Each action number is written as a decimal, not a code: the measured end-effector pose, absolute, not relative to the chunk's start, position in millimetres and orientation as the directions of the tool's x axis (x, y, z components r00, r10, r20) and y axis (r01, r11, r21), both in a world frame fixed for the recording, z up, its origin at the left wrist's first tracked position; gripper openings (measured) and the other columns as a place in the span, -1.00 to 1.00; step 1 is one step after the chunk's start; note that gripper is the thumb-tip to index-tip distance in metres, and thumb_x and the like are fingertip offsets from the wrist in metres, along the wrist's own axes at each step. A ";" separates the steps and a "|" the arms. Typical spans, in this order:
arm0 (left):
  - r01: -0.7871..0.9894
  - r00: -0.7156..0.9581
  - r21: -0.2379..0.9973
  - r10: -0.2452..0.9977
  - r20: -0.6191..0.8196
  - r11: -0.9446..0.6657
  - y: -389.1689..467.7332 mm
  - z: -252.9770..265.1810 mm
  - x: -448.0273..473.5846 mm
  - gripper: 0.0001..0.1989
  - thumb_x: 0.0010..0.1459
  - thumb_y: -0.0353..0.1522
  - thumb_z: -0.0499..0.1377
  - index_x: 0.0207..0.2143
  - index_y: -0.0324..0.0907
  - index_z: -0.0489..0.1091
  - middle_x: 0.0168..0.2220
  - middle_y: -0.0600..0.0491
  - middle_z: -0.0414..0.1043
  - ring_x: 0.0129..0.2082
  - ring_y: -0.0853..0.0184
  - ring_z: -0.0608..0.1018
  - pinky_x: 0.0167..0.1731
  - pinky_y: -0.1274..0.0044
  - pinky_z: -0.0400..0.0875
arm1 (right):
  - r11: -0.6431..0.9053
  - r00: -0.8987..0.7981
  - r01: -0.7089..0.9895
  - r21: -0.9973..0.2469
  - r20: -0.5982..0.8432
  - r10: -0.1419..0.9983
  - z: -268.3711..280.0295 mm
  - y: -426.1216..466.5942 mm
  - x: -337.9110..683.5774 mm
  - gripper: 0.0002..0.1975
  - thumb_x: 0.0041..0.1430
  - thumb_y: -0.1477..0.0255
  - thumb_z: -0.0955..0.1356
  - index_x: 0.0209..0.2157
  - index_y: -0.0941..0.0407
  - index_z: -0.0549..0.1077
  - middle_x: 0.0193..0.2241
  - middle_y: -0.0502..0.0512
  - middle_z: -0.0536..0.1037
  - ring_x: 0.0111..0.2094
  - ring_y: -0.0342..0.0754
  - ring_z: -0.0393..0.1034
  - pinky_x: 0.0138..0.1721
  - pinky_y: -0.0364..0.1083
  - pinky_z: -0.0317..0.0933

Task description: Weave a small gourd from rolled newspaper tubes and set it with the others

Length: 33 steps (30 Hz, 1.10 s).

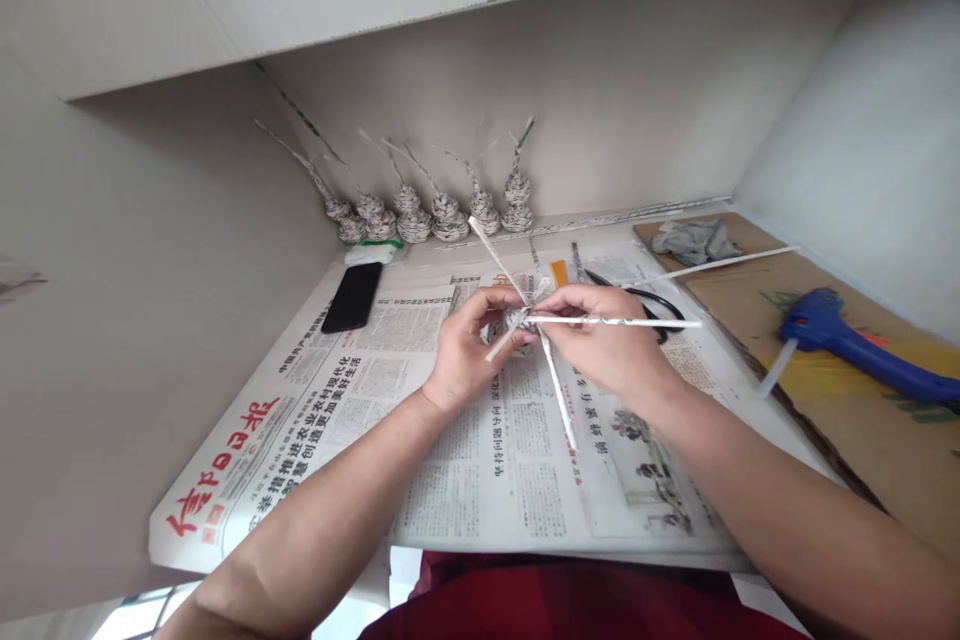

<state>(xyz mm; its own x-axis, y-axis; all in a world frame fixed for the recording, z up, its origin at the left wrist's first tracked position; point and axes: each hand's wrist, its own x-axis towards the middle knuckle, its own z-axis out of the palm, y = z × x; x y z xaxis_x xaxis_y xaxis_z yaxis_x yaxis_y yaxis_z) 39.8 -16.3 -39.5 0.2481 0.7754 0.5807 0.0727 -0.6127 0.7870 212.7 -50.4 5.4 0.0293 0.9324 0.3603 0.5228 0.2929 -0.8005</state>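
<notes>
Between my two hands is a small woven gourd of rolled newspaper (496,332), with several thin paper tubes sticking out around its top. My left hand (472,340) wraps its body from the left, thumb and fingers curled round it. At its top right, the fingers of my right hand (592,320) pinch the base of the paper tubes (622,321); which tube they grip is hidden. One tube points right across my right hand, another hangs down toward the front. Black-handled scissors (664,305) lie partly hidden behind my right hand.
Several finished-looking paper gourds (448,217) stand along the back wall. A black phone (352,297) lies on the newspaper (330,440) at left. On the right, cardboard (739,295) bears a blue glue gun (862,345) and a crumpled grey cloth (694,242). A shelf edge (450,20) overhangs the back.
</notes>
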 end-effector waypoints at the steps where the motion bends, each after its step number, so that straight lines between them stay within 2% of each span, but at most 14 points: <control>1: 0.074 0.239 0.788 0.778 0.580 -0.611 -16.8 -38.8 39.9 -0.63 0.03 -0.33 0.42 -0.12 -0.16 0.42 -0.15 -0.01 0.51 -0.11 0.30 0.57 -0.03 0.41 0.51 | 0.254 0.060 0.473 -0.844 0.318 0.946 2.6 -46.9 213.1 -0.96 0.04 0.44 0.43 -0.45 0.07 0.57 -0.47 0.02 0.64 -0.47 -0.08 0.48 -0.43 -0.10 0.28; 4: 0.068 0.215 0.789 0.781 0.587 -0.611 -18.1 -37.0 40.3 -0.65 0.04 -0.34 0.40 -0.13 -0.16 0.42 -0.16 -0.01 0.52 -0.12 0.30 0.57 -0.02 0.40 0.50 | 0.116 0.130 0.280 -0.953 0.157 0.979 -6.6 -36.2 213.0 -0.83 -0.11 0.37 0.52 -0.49 0.10 0.50 -0.51 0.02 0.61 -0.50 -0.09 0.47 -0.46 -0.10 0.30; 7: 0.072 0.205 0.786 0.780 0.591 -0.615 -18.7 -36.6 40.1 -0.67 0.05 -0.36 0.39 -0.12 -0.16 0.43 -0.14 -0.02 0.52 -0.12 0.29 0.57 0.00 0.38 0.50 | 0.002 0.120 0.004 -1.000 0.002 0.993 -12.0 -32.3 207.5 -0.72 -0.20 0.39 0.55 -0.42 0.09 0.45 -0.47 -0.01 0.60 -0.45 -0.08 0.50 -0.38 -0.07 0.36; 10: 0.089 0.201 0.785 0.783 0.589 -0.613 -18.6 -37.1 39.0 -0.69 0.08 -0.37 0.37 -0.11 -0.16 0.43 -0.14 -0.03 0.53 -0.12 0.28 0.57 -0.01 0.37 0.49 | -0.091 0.026 -0.276 -0.957 -0.102 0.994 -13.5 -36.1 198.3 -0.69 -0.22 0.39 0.55 -0.37 0.08 0.46 -0.41 -0.01 0.61 -0.39 -0.08 0.52 -0.29 -0.04 0.40; 13: 0.108 0.205 0.787 0.788 0.581 -0.608 -17.8 -37.3 37.7 -0.70 0.11 -0.36 0.35 -0.10 -0.17 0.43 -0.13 -0.05 0.54 -0.11 0.26 0.58 -0.01 0.37 0.49 | -0.151 -0.055 -0.416 -0.896 -0.141 0.988 -13.6 -39.8 192.8 -0.68 -0.26 0.36 0.57 -0.40 0.09 0.52 -0.39 0.00 0.62 -0.37 -0.08 0.50 -0.28 -0.05 0.39; 17: 0.123 0.206 0.770 0.775 0.598 -0.626 -15.7 -37.7 37.2 -0.69 0.09 -0.34 0.37 -0.11 -0.17 0.45 -0.14 -0.05 0.54 -0.12 0.26 0.58 -0.02 0.36 0.49 | -0.133 -0.082 -0.445 -0.886 -0.107 0.991 -11.5 -38.6 195.5 -0.66 -0.33 0.40 0.61 -0.42 0.10 0.57 -0.44 -0.03 0.61 -0.43 -0.14 0.45 -0.30 -0.08 0.36; 25: 0.093 0.184 0.739 0.741 0.645 -0.667 -15.4 -36.1 37.5 -0.67 0.06 -0.36 0.40 -0.11 -0.16 0.45 -0.13 -0.04 0.56 -0.12 0.28 0.58 -0.04 0.38 0.50 | -0.155 -0.207 -0.418 -0.895 -0.072 0.976 -3.0 -37.2 206.9 -0.67 -0.25 0.40 0.61 -0.34 0.07 0.62 -0.39 -0.02 0.63 -0.39 -0.15 0.49 -0.26 -0.10 0.39; 30: 0.079 0.218 0.741 0.737 0.640 -0.667 -17.8 -35.1 38.2 -0.68 0.08 -0.36 0.38 -0.10 -0.16 0.45 -0.11 -0.07 0.56 -0.06 0.24 0.59 0.02 0.33 0.49 | -0.146 -0.212 -0.421 -0.895 -0.060 0.975 -5.0 -35.4 208.4 -0.76 -0.20 0.40 0.58 -0.39 0.09 0.62 -0.43 -0.01 0.61 -0.43 -0.16 0.47 -0.32 -0.12 0.38; 33: 0.119 0.222 0.739 0.743 0.631 -0.663 -18.7 -36.7 39.3 -0.70 0.10 -0.35 0.37 -0.11 -0.16 0.46 -0.13 -0.07 0.56 -0.08 0.24 0.59 0.02 0.33 0.49 | -0.185 -0.195 -0.464 -0.866 -0.103 0.975 -9.2 -34.1 203.1 -0.75 -0.23 0.46 0.56 -0.39 0.12 0.61 -0.45 -0.01 0.60 -0.49 -0.18 0.44 -0.39 -0.14 0.35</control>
